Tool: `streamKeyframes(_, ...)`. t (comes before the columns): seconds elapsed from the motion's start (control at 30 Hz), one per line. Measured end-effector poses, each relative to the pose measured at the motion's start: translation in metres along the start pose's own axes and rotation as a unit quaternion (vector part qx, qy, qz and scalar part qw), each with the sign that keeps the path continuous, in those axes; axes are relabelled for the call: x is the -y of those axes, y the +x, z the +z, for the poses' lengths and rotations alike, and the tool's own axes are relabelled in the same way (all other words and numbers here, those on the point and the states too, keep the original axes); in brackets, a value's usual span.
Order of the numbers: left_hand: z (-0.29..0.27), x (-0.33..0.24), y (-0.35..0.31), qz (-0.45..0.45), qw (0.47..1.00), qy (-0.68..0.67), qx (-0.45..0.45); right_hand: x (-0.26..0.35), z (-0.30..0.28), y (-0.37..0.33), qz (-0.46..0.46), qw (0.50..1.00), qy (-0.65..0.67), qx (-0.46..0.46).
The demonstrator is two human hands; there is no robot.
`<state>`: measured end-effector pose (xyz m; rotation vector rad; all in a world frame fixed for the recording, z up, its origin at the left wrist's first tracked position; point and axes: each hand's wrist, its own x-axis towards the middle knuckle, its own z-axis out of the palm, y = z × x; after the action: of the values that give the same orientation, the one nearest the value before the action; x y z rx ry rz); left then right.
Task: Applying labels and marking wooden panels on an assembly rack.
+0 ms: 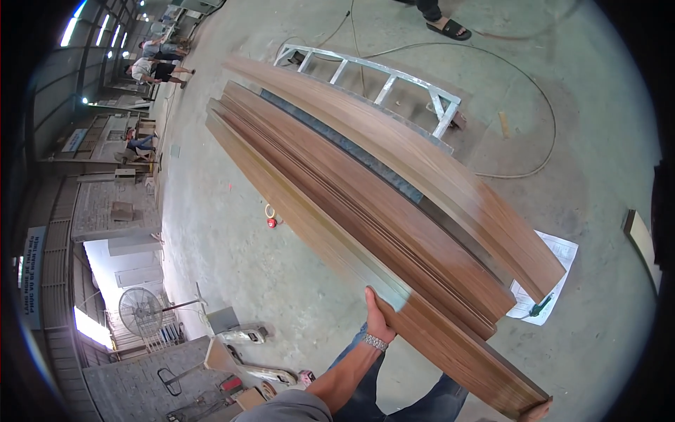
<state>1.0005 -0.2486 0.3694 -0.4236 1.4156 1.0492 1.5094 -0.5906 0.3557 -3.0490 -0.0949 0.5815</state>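
A long brown wood-grain board (pixel 457 348) stretches diagonally from the lower right to the upper left. My left hand (pixel 381 323), with a metal watch on its wrist, is closed on its near edge, thumb up on the face. At the board's lower right end, my right hand (pixel 538 411) grips the corner; most of that hand is hidden. Just beyond lies a brown grooved moulding (pixel 373 193) of similar length. Farther off, another brown board (pixel 450 169) lies over a pale metal ladder-like frame (pixel 385 90), with a dark gap between the two pieces.
Printed paper (pixel 562 247) and a small green-handled tool (pixel 540 307) lie by the far board's end. A red tape measure (pixel 271 222) is on the floor. A cable (pixel 552 133) loops beyond the frame, near a sandalled foot (pixel 450 29). A fan (pixel 140 311) stands left.
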Motion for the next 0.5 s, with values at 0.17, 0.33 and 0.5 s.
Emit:
streamKeyframes(0.17, -0.019, 0.008, 0.027, -0.014, 1.000, -0.014, 0.000, -0.046, 0.018, 0.023, -0.163, 0.970, -0.155, -0.087)
streamKeyframes(0.33, -0.004, -0.013, 0.017, -0.023, 1.000, -0.015, 0.009, -0.042, 0.029, 0.008, -0.093, 0.987, -0.100, -0.082)
streamKeyframes(0.5, -0.023, -0.035, 0.042, 0.029, 0.999, 0.013, 0.003, -0.013, 0.038, -0.029, 0.059, 0.996, 0.010, -0.061)
